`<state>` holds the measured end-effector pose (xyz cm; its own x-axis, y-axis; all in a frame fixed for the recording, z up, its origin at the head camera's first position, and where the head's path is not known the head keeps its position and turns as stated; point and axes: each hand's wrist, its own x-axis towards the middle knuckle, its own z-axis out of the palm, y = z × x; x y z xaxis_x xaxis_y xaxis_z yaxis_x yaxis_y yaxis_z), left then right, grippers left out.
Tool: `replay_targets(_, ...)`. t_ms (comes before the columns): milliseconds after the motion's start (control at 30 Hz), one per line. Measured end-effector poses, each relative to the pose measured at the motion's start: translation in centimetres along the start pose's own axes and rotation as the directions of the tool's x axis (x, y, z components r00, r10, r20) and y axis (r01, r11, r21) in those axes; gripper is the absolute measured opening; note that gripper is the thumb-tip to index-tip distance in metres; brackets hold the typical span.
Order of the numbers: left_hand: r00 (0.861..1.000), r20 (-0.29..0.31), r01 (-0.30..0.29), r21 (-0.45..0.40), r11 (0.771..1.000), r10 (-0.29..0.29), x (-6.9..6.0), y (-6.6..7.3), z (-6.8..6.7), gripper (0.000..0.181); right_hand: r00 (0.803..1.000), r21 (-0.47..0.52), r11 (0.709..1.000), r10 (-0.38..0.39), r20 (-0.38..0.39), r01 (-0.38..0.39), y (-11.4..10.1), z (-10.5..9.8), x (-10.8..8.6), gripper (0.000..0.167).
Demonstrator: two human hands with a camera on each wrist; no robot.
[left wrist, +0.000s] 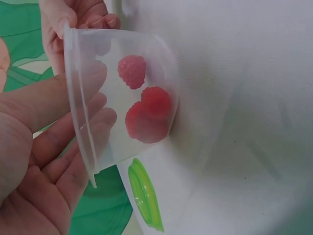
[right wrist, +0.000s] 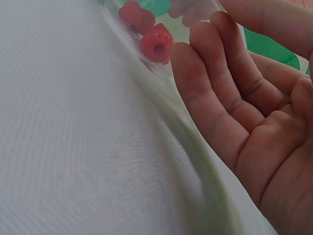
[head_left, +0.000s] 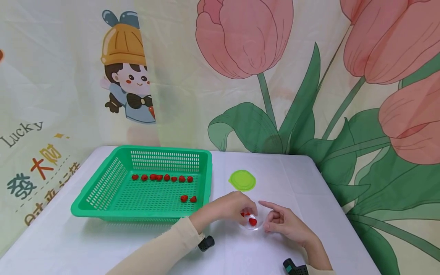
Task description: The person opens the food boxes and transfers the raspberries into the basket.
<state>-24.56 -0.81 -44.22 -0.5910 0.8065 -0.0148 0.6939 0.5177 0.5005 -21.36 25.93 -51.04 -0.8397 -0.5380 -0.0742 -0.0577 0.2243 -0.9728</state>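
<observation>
Three raspberries (left wrist: 149,120) lie in the clear cup (left wrist: 117,147), the left hand (head_left: 235,204) inside its mouth, grip relaxed and empty; whether the right hand (head_left: 285,223) holds it is unclear. Filling appears underway, the next move likely calling for another berry from the green basket (head_left: 144,196) left of the cup.

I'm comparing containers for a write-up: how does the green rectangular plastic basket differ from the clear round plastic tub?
Size: the green rectangular plastic basket is far larger than the clear round plastic tub.
Walls: the basket's are pierced with slots; the tub's are unpierced and see-through.
Contents: the basket holds many small red raspberries, mostly in a row; the tub shows fewer.
Shared: both are open at the top.
</observation>
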Motion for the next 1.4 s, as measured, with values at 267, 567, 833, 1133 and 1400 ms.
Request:
replay_targets(267,1.0,0.012,0.016,0.026,1.0,-0.016,0.5,-0.1,0.5,0.027,1.0,0.007,1.0,-0.013,0.009,0.013,0.2,0.0,0.1,0.076)
replay_targets(567,0.999,0.023,-0.031,0.094,0.995,0.029,1.2,-0.3,1.9,0.024,0.999,0.008,0.999,-0.034,0.02,0.034,0.4,0.1,0.2,0.075)
replay_targets(833,1.0,-0.013,0.01,0.139,0.99,-0.008,1.4,0.2,2.4,0.019,1.0,-0.003,1.0,-0.024,0.014,0.024,0.3,0.1,0.3,0.073)
replay_targets(1133,0.997,-0.06,0.065,0.179,0.982,-0.055,1.7,0.7,3.1,0.019,1.0,-0.025,1.0,-0.01,-0.004,0.01,0.4,0.1,0.1,0.074)
replay_targets(1400,0.995,-0.09,0.068,0.198,0.978,-0.051,1.8,0.6,3.6,0.017,1.0,-0.029,1.0,-0.003,-0.007,0.003,0.3,0.0,0.0,0.075)
